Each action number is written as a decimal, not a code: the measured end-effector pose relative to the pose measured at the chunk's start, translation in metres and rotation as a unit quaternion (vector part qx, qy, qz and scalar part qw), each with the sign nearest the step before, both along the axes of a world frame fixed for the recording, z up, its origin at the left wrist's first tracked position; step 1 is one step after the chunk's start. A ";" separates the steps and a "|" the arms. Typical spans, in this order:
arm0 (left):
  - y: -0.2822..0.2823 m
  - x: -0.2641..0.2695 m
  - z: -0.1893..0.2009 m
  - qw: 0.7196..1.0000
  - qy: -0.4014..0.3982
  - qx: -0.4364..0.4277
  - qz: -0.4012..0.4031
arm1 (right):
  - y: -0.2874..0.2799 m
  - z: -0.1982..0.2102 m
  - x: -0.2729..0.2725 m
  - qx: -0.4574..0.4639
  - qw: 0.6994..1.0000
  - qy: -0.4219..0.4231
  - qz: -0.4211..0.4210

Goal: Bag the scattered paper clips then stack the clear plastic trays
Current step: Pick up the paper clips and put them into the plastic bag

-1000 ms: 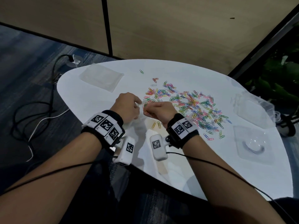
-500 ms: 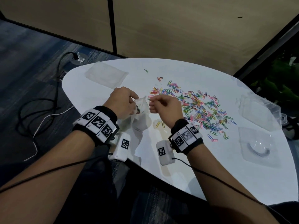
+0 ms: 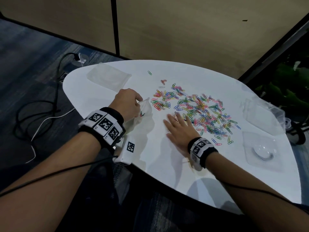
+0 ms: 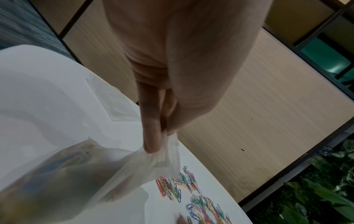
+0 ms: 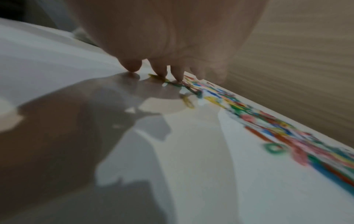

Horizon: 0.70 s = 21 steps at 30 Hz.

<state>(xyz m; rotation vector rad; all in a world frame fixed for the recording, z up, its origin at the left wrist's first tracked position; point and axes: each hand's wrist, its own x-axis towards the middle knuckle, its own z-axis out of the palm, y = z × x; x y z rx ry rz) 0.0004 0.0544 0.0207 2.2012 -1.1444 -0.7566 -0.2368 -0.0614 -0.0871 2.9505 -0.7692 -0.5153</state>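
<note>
The left hand (image 3: 127, 104) pinches the rim of a clear bag (image 3: 145, 110) at frame centre, its mouth pointing toward the upper right. The right hand (image 3: 179, 131), fingers spread flat, presses the tabletop (image 3: 167, 164) at the near edge of the paper clips (image 3: 197, 111), scattered rightward toward clear trays (image 3: 260, 148).

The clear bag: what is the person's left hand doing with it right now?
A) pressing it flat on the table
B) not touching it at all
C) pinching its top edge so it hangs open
C: in the left wrist view the left hand pinches the rim of the clear bag between fingertips, above the table.
</note>
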 end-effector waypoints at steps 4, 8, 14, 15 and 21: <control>-0.002 -0.005 -0.001 1.000 0.000 0.007 -0.012 | -0.027 -0.005 -0.009 0.012 0.997 0.010 -0.079; -0.008 -0.012 -0.002 1.000 0.002 0.015 -0.027 | -0.033 -0.014 -0.009 0.006 0.995 -0.047 -0.092; -0.014 -0.026 -0.003 0.998 0.031 0.031 -0.043 | -0.040 0.007 0.000 0.026 0.976 -0.107 -0.190; -0.015 -0.028 -0.003 0.998 0.034 0.031 -0.045 | -0.043 0.014 -0.001 0.054 0.963 -0.126 -0.233; -0.020 -0.039 -0.007 0.997 0.048 0.037 -0.047 | -0.066 0.039 -0.024 0.241 0.818 -0.262 -0.451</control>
